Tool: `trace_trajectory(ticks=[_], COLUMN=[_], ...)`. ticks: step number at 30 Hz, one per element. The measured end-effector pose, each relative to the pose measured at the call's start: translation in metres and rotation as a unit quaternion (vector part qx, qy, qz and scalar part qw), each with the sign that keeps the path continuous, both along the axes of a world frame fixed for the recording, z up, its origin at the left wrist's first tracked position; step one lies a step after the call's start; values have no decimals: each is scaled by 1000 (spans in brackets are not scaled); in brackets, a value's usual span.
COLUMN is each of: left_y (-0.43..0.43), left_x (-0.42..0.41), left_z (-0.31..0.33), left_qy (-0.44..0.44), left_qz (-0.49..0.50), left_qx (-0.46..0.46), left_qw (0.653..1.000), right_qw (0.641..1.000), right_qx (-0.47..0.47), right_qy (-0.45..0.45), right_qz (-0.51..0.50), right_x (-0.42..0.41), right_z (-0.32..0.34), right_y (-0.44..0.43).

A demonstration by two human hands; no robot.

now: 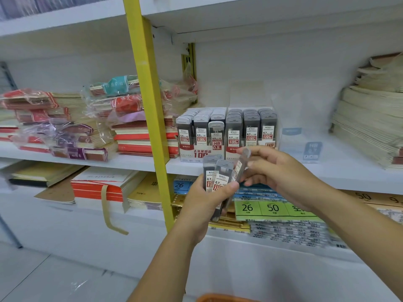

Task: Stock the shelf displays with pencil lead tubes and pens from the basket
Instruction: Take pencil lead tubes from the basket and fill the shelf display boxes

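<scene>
Centre frame, the left grip clasps several lead tubes — the right grip pinches one tube beside them.

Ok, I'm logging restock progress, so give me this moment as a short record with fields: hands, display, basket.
left hand: grips a bunch of lead tubes labelled 0.7
right hand: pinches a single tube, tilted, beside the bunch
display: on the white shelf; 0.5 rows on the left, 0.7 rows on the right
basket: only an orange rim at the bottom edge; contents hidden
</scene>
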State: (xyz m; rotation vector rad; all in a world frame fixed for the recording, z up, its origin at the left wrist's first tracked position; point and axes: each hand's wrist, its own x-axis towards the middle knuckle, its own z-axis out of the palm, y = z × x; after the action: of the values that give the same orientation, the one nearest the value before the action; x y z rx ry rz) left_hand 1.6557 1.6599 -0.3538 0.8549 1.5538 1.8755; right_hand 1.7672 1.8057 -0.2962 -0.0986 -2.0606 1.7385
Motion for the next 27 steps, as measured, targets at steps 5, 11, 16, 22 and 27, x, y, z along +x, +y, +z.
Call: trace_trajectory(ticks=[5, 11, 16, 22, 27], left_y=[3, 1, 3, 7, 8], left_x=[-1, -2, -9, -14, -14], left_z=[-2, -1, -1, -3, -5], left_qy=[11, -1, 20, 35, 41], left_qz=[55, 48, 58, 36, 19], left_qx=[5, 18, 14, 12, 4], left_qw=[998, 999, 998, 999, 999], right_qw=[997, 983, 923, 848, 819], right_qx=[55, 97, 190, 429, 476], right_qy=[-9, 49, 220, 86, -3], right_qz=[-43, -146, -251, -298, -321], right_x=[-2, -1, 7, -17, -32], right_z=[-2, 5, 55, 77, 59], right_y=[-4, -3, 17, 40, 48])
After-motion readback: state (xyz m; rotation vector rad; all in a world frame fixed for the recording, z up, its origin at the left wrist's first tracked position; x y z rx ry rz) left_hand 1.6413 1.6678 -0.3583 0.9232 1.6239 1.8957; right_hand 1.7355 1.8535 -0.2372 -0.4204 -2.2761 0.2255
